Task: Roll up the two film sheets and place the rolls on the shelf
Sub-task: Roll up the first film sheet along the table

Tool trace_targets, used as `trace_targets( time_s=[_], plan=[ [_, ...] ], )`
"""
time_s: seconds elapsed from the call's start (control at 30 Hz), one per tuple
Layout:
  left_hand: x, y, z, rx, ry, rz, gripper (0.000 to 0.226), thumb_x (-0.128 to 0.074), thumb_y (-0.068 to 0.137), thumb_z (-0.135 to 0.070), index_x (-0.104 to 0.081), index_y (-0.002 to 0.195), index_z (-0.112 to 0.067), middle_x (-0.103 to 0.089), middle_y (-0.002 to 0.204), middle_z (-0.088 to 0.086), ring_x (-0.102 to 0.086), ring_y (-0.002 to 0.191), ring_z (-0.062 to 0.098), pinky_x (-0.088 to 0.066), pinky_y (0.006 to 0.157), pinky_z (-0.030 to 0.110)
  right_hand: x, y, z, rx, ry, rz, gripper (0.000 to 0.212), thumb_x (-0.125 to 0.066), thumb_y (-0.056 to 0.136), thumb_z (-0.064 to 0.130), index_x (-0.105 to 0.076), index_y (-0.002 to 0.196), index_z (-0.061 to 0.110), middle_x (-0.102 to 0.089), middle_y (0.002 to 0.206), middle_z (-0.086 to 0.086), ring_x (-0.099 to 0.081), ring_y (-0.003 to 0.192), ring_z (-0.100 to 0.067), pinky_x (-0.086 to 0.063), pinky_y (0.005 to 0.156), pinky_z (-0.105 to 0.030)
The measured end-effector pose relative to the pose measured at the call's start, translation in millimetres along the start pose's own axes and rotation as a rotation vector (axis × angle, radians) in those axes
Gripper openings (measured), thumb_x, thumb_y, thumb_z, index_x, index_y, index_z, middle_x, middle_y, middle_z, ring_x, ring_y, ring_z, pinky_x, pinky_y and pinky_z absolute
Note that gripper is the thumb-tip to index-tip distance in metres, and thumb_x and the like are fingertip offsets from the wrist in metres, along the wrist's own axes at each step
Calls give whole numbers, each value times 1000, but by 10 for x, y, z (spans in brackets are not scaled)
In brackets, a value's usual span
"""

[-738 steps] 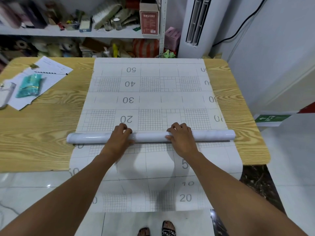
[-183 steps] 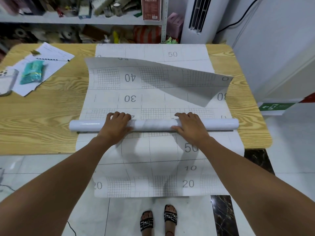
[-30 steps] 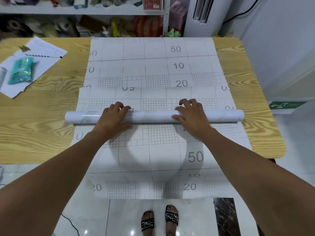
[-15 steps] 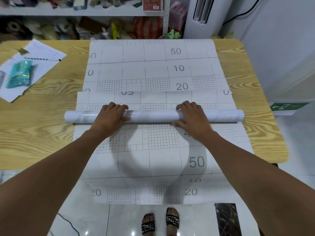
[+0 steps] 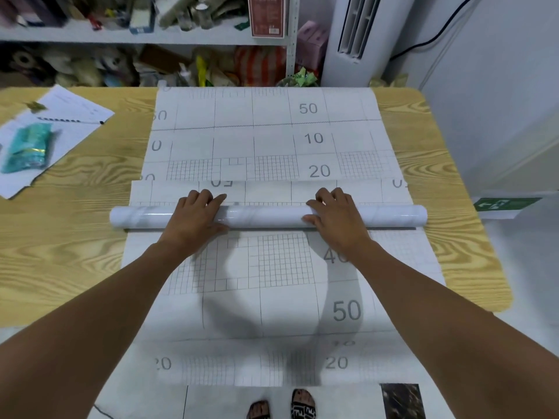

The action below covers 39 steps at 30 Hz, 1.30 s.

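A white marbled film roll (image 5: pixel 266 216) lies crosswise on the wooden table (image 5: pixel 60 243). My left hand (image 5: pixel 193 220) and my right hand (image 5: pixel 335 220) press on it, fingers curled over its top. A narrow unrolled strip of the same gridded sheet (image 5: pixel 272 193) still shows just beyond the roll. Under it lies the second film sheet (image 5: pixel 266 140), flat, printed with grids and numbers. It reaches from the table's far edge to the near edge and hangs down over it. The shelf (image 5: pixel 151 36) stands behind the table, crowded with items.
Papers (image 5: pixel 66 122) with a teal packet (image 5: pixel 27 149) lie at the table's far left. A white tower air conditioner (image 5: pixel 357 37) stands at the back right beside the shelf post. My sandalled feet (image 5: pixel 284 406) show below the hanging sheet.
The roll has turned a little farther away from me, and the unrolled strip of the top sheet beyond it has become shorter. Both hands stay on the roll.
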State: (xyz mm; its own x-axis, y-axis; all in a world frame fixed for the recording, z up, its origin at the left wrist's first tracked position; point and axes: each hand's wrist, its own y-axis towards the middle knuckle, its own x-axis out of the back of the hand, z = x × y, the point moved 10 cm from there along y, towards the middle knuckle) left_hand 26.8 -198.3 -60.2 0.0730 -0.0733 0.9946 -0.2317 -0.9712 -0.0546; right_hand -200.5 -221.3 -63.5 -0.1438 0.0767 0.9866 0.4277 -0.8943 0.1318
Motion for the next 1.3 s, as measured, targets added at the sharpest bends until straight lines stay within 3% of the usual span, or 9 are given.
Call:
trace_targets(
  time_s=[0.1, 0.2, 0.3, 0.4, 0.6, 0.83, 1.0, 1.17, 1.3],
  plan=[
    [26, 35, 29, 9, -16, -23, 55, -73, 75, -29, -54, 119, -2, -59, 104, 19, -51, 93, 38, -41, 80, 48, 19, -14, 14, 5, 25, -9, 51, -44, 85, 50, -60, 114, 11, -59, 102, -6, -52, 85, -27, -43, 77, -38],
    [50, 65, 53, 6, -39, -49, 38, -66, 82, -27, -57, 109, -2, -62, 98, 17, -53, 88, 37, -40, 80, 47, -17, -1, -3, 17, 71, -5, 52, -70, 73, 45, -58, 109, 9, -58, 98, -7, -53, 81, -27, -44, 77, -38],
    [42, 86, 71, 1, -53, -56, 26, -56, 89, -26, -58, 102, -4, -63, 92, 15, -52, 85, 35, -38, 82, 47, -7, 44, -33, -4, 80, -9, 45, -75, 72, 35, -61, 104, 7, -58, 97, -10, -55, 79, -29, -43, 78, -40],
    [21, 105, 114, 33, -77, -59, 29, -51, 91, -29, -59, 104, -4, -63, 104, 16, -53, 96, 36, -37, 87, 48, -17, 71, -37, -5, 66, -11, 38, -71, 77, 31, -62, 106, 7, -59, 104, -11, -55, 85, -32, -43, 82, -43],
    [-71, 193, 116, 13, 31, 31, 65, -82, 62, -36, -60, 113, -2, -56, 111, 22, -51, 97, 42, -42, 82, 53, -23, 164, -56, -20, -17, -21, 27, -61, 87, 25, -64, 106, 7, -60, 103, -11, -52, 88, -34, -42, 78, -43],
    [13, 330, 135, 41, -45, -49, 55, -70, 78, -26, -50, 124, -5, -57, 111, 19, -50, 98, 38, -36, 88, 48, -14, 309, -117, -84, 67, -86, 30, -56, 91, 20, -56, 118, 6, -63, 101, -12, -57, 85, -32, -43, 84, -42],
    [-3, 407, 168, 12, -113, -72, 34, -52, 92, -23, -50, 122, -8, -57, 117, 13, -50, 106, 33, -30, 97, 41, -3, 307, -34, -7, 47, -103, 45, -35, 89, 41, -58, 108, 8, -62, 103, -8, -57, 93, -28, -46, 86, -40],
    [-160, 496, 231, -13, -85, -30, 62, -60, 84, -38, -41, 134, -7, -49, 132, 13, -42, 121, 33, -27, 105, 43, -132, 364, -119, 3, 68, -104, 64, -38, 83, 59, -54, 121, 10, -59, 114, -5, -53, 102, -25, -39, 97, -38],
    [-216, 643, 256, -10, -95, -21, 76, -64, 77, -47, -37, 137, -8, -43, 138, 11, -36, 125, 32, -22, 107, 42, -210, 525, -176, -10, -1, -81, 71, -38, 76, 69, -56, 116, 13, -60, 109, -4, -54, 97, -27, -38, 91, -40]
  ],
)
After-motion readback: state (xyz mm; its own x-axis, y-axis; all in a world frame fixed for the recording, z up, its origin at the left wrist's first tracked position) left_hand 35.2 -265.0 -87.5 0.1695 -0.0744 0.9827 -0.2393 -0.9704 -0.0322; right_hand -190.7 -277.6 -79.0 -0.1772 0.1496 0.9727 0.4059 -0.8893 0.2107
